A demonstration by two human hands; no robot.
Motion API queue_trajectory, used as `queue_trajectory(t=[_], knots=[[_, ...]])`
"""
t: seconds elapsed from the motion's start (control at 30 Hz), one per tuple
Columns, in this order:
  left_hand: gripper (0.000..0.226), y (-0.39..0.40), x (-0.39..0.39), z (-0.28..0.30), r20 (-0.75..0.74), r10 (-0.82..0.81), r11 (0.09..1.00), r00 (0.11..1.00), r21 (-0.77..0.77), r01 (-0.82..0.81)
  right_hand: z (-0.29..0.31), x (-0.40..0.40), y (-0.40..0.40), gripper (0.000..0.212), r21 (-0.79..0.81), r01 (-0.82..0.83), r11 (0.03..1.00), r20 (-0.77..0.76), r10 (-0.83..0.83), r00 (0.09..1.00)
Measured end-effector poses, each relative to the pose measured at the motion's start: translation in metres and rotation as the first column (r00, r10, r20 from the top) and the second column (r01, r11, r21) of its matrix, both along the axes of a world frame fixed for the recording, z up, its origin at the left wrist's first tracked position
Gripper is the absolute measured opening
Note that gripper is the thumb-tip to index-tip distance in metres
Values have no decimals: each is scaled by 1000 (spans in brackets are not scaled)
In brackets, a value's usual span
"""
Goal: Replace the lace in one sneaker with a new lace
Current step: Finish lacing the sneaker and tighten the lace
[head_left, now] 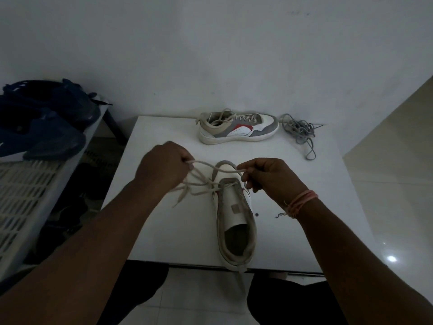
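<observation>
A white sneaker [236,221] lies on the white table [178,235], toe away from me and heel at the front edge. Its beige lace [199,184] stays threaded only near the toe, with loose strands spread to the left. My left hand [161,165] grips one strand of that lace left of the toe. My right hand [269,179] pinches another strand just right of the toe. A bundled grey lace [300,132] lies at the table's far right.
A second sneaker [239,127], fully laced, lies on its side at the back of the table by the wall. To the left, dark blue shoes [42,123] sit on a white slatted rack [28,195]. My knees show below the table's front edge.
</observation>
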State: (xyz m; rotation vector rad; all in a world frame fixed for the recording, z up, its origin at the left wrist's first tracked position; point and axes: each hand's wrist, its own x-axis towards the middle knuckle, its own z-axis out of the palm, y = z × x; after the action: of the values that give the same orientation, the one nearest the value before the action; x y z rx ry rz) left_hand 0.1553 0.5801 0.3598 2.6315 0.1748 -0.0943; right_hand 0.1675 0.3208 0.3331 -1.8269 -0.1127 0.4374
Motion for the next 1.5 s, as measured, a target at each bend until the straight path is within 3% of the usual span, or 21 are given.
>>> queue_trajectory(t=[0.03,0.1,0.17,0.23,0.3,0.4,0.5,0.57,0.63,0.73,1.1,1.33,1.5], knots=[[39,-8,-2,-3,-3,-63,997,998,43,64,0,-1,3,24,3,-29,1000,-12,29,1000],[55,-29,-6,-4,39,-208,977,977,-30,209,1,-3,7,16,27,-65,998,-36,65,997],[37,-47,-9,-4,62,-278,942,959,-178,285,3,-5,11,6,94,-64,993,-71,71,995],[19,-58,-11,-11,79,-257,933,963,-239,269,3,-5,11,8,113,-50,992,-78,59,995],[15,-65,-15,-18,140,-162,949,977,-248,193,3,-5,7,12,22,-34,999,-59,36,998],[15,-67,-19,-27,175,-45,964,984,-251,89,1,-5,0,23,-287,-37,957,30,47,998],[17,-70,-21,-37,73,-100,983,992,-147,110,-4,-12,6,32,-400,-123,908,-43,116,992],[18,-74,-23,-41,65,-130,987,989,-82,135,-8,-16,10,21,-436,-88,895,-11,93,996],[20,-78,-24,-43,86,-152,988,985,4,152,-8,-13,9,11,-434,-25,901,-12,22,1000],[24,-82,-24,-49,110,-175,982,978,86,166,-4,-11,6,13,-348,7,938,-145,-61,987],[22,-86,-29,-58,31,-5,969,1000,-246,12,-3,-10,3,12,-227,23,974,-231,-77,970],[24,-93,-35,-60,173,-109,985,979,-110,130,-5,-10,1,14,-246,-36,969,-160,-4,987],[35,-99,-39,-53,146,32,986,989,154,-55,-16,-14,9,13,-310,69,948,-86,-100,991]])
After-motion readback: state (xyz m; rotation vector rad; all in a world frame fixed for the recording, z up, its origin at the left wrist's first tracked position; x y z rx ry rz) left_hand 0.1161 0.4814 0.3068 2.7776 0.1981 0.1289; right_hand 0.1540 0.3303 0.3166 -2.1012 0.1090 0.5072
